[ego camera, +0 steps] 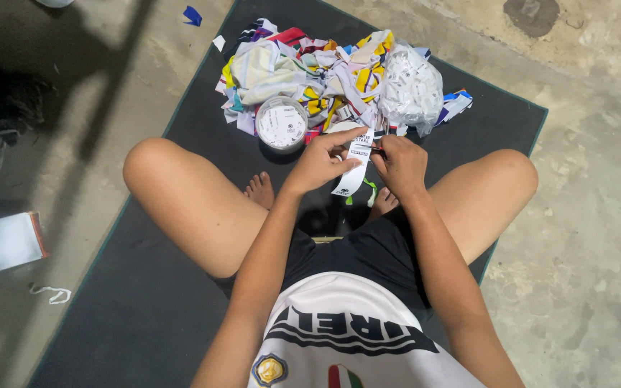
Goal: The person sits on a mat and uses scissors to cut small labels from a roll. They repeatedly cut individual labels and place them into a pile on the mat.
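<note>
Together, left hand (319,164) and right hand (399,164) pinch a white printed label strip (353,169) — just before the fabric pile (325,72).

A narrow printed white paper label strip (354,164) is pinched between the fingers (341,141) of the left hand (318,165) and those of the right hand (399,164). Just beyond the left fingertips a round white tub of labels (282,123) is set on the dark rectangular floor mat (145,302). Behind the tub a heap of multicoloured fabric scraps (310,68) is piled, and beyond the right fingers a crumpled clear plastic bag of white labels (412,90) lies against it.
</note>
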